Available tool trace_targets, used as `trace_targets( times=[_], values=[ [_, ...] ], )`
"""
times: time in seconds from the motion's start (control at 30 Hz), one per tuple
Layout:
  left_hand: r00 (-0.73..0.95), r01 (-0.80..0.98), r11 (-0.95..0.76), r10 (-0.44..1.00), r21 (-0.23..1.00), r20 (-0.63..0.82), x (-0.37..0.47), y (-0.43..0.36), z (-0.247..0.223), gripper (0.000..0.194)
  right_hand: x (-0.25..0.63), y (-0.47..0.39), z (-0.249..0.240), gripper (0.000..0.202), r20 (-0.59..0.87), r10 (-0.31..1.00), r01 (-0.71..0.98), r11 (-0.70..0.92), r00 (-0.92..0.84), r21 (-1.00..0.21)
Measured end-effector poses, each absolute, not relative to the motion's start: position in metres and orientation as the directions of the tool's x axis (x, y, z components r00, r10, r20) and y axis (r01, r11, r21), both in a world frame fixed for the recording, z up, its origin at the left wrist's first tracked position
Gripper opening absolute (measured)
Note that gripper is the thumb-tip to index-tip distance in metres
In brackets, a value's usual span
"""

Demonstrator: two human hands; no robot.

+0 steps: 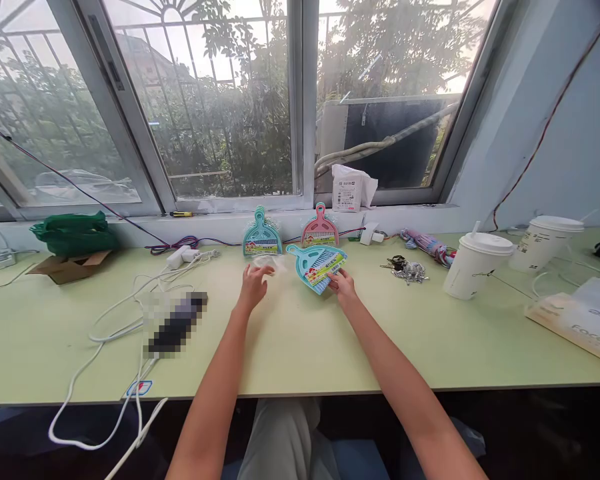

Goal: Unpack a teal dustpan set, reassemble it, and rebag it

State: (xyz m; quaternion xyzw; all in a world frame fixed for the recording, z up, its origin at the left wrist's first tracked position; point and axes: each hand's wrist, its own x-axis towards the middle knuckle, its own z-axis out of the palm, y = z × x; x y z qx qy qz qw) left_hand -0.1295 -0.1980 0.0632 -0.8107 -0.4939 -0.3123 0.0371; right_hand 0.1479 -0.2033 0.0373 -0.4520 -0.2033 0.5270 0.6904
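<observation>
Over the table [305, 353], 1 blue dustpan [312, 259] in the right fingers [337, 280], left fingers [263, 271] loosely apart.

The one view looks forward and down from the person's head: the table [305, 353] spreads near, the window [225, 113] beyond at twelve o'clock, legs [280, 440] closest at six, left hand [253, 288] and right hand [343, 287] between.

Both bare arms [219, 390] reach forward, the left hand [253, 288] loosely curled, the right hand [344, 285] closed in a pinch.
</observation>
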Motion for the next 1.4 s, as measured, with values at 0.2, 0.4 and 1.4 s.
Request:
trace_targets(
  times=[0.2, 0.4, 1.4],
  values=[
    [0.362, 0.845, -0.477, 0.843, 0.243, 0.398, -0.118, -0.202, 0.052, 0.042, 0.151, -0.206, 0.040, 0.052, -0.197, 0.895, -0.523, 0.046, 0.400, -0.851],
    [0.193, 0.928, -0.301, 0.893, 0.220, 0.407, -0.116, -0.203, 0.057, 0.033, 0.156, -0.209, 0.046, 0.050, -0.200, 0.935, -0.454, -0.048, 0.292, -0.890],
    [-0.198, 0.721, -0.383, 0.684, 0.577, 0.702, -0.079, -0.229, 0.075, 0.043, 0.092, -0.231, 0.046, 0.028, -0.027, 0.996, -0.493, 0.019, 0.085, -0.870]
  ],
)
